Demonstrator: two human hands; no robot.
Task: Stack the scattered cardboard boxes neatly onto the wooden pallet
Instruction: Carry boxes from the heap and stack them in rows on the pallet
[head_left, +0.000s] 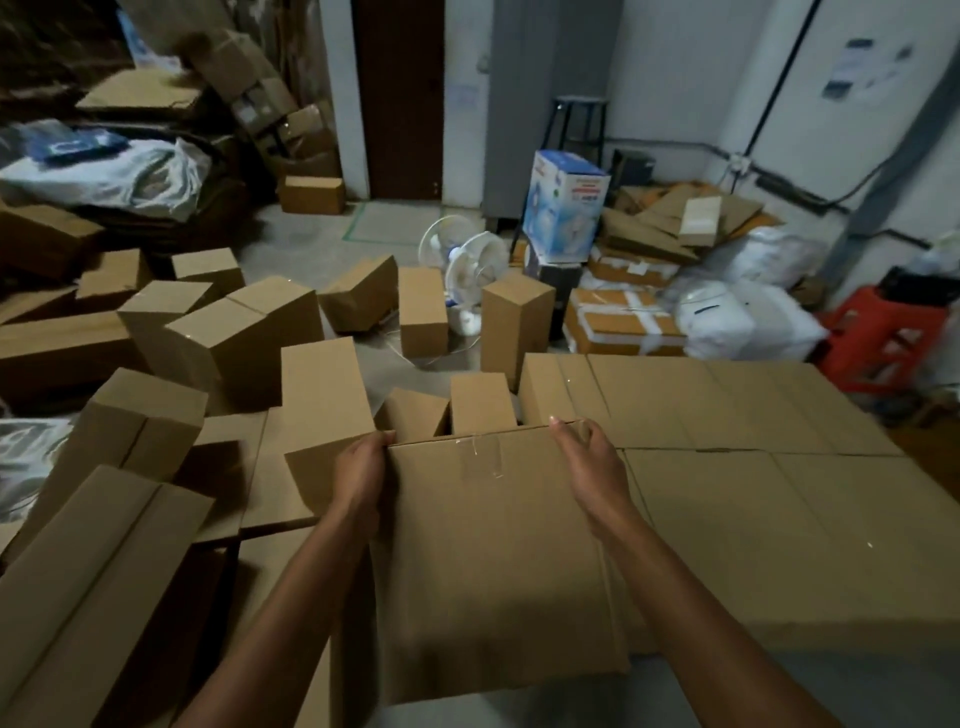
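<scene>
**Cardboard box gripped at both sides**

Left hand wraps its left edge, and right hand curls over its far right corner (taped seam facing up). Just beside its right side lies a flat layer of boxes. Left of it and beyond are loose boxes; farther still, a white fan.

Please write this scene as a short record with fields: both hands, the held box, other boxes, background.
Left hand: grips held box at far left corner
Right hand: grips its far right corner
Held box: closed, tape on top
Box layer: flat, level, right of held box
Loose boxes: scattered at left, several tilted
Background: white fans, red stool
</scene>
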